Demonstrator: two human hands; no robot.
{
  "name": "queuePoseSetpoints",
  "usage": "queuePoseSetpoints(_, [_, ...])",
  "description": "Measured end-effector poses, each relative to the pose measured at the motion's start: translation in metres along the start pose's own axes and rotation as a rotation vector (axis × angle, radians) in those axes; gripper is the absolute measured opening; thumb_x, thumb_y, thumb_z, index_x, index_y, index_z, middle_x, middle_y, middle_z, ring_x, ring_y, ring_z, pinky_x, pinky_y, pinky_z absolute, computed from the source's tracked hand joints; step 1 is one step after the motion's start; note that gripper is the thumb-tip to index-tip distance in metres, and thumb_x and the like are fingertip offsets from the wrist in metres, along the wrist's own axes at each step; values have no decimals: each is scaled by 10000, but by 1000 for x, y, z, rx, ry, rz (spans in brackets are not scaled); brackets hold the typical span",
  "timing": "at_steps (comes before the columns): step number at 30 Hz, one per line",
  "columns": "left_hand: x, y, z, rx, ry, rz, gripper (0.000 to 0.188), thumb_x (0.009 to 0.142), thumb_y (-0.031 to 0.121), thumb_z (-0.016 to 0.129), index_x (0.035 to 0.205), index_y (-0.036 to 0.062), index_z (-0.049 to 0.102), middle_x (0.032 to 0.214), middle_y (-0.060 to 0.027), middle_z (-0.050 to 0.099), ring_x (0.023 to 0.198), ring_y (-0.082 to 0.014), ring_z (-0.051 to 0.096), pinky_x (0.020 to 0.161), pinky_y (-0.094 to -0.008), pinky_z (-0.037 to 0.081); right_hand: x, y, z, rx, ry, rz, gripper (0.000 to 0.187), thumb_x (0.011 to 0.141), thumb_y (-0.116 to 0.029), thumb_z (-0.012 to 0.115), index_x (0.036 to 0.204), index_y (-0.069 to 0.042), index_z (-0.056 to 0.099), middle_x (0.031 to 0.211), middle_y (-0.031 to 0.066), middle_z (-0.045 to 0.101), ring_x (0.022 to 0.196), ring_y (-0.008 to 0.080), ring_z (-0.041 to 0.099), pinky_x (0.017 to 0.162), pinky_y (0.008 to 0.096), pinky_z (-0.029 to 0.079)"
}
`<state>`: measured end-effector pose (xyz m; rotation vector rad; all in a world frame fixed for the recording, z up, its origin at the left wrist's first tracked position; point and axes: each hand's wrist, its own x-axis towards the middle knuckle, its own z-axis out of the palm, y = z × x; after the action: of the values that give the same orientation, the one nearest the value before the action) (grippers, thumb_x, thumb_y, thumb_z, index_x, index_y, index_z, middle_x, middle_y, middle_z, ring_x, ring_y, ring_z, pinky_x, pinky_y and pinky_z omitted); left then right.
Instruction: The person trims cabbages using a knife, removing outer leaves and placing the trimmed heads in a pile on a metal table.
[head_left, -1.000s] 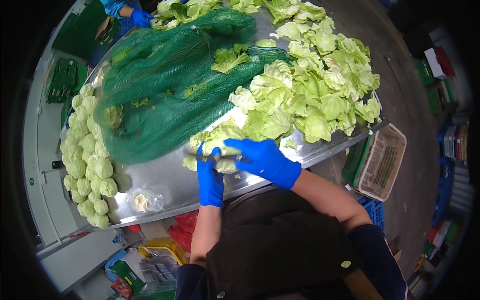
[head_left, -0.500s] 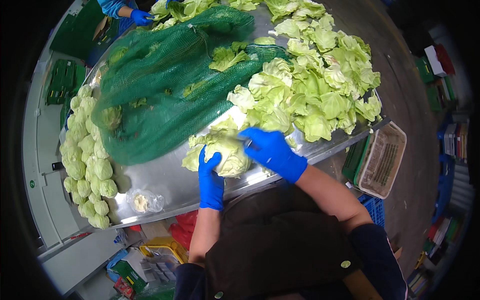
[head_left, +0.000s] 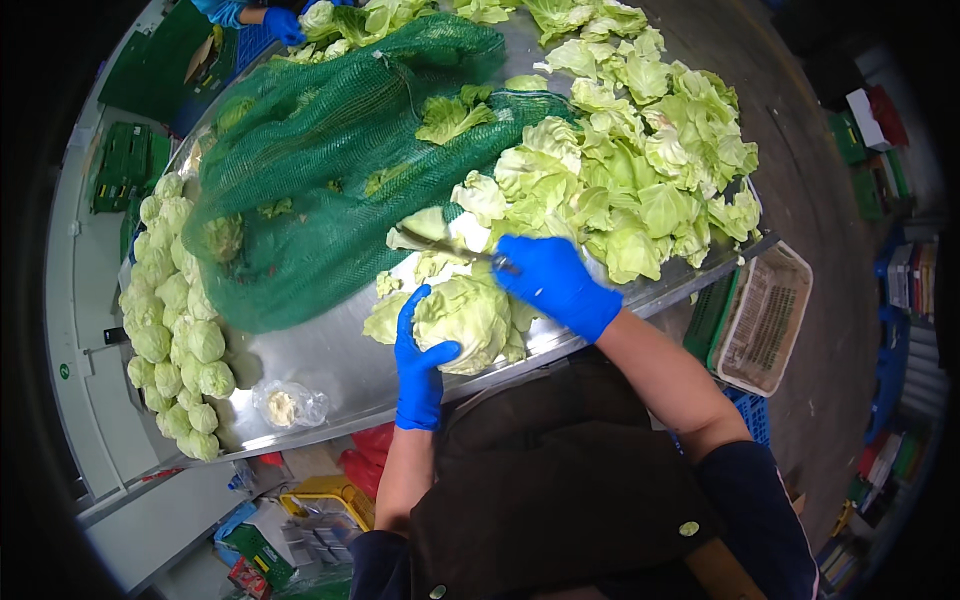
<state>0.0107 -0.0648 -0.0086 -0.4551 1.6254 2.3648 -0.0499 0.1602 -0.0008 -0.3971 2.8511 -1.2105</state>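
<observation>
A pale green cabbage (head_left: 468, 318) rests near the front edge of the metal table, with loosened leaves around it. My left hand (head_left: 420, 362), in a blue glove, grips its left side with thumb and fingers spread round it. In my blue-gloved right hand (head_left: 553, 285) is a knife (head_left: 440, 245), its blade pointing left above the cabbage. A cut leaf (head_left: 425, 226) lies by the blade, partly hidden by it. Loose cabbage leaves (head_left: 640, 180) are heaped just beyond my right hand. A green mesh sack (head_left: 310, 200) spreads over the table beyond the cabbage.
Trimmed cabbages (head_left: 175, 320) are piled along the table's left edge. A clear plastic bag (head_left: 288, 404) with pale bits lies near the front left. On the right, below the table, stands a white crate (head_left: 768, 320). A co-worker's gloved hand (head_left: 284, 26) touches leaves at the far side.
The knife has lifted off the cabbage and now shows its blade pointing left. A leaf has come away beyond the cabbage, which has shifted slightly towards me. The co-worker's hand has moved slightly.
</observation>
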Motion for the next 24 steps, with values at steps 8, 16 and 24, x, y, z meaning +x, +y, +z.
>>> queuePoseSetpoints(8, [2,2,-6,-90,49,73,876,558,88,731,1376,28,425,1328,-133,492,1221,-283,494,1039,-396,413,-9,-42,-14,146,-193,190,621,792,-524,670,1226,-89,583,708,135,655,715,310,662,634,409,511])
queuePoseSetpoints(16, [-1,11,3,-36,-71,78,970,502,152,819,1379,27,424,1335,-122,492,1234,-270,484,1048,-401,405,-13,8,8,232,-96,121,361,815,-350,703,988,-34,681,708,130,645,642,229,643,618,334,499])
queuePoseSetpoints(24, [3,14,9,-78,-41,48,983,498,154,830,1380,20,416,1316,-130,509,1212,-270,504,1039,-398,413,-6,-22,-26,219,-214,26,480,814,-447,668,1126,-82,665,765,131,668,718,293,658,653,352,516])
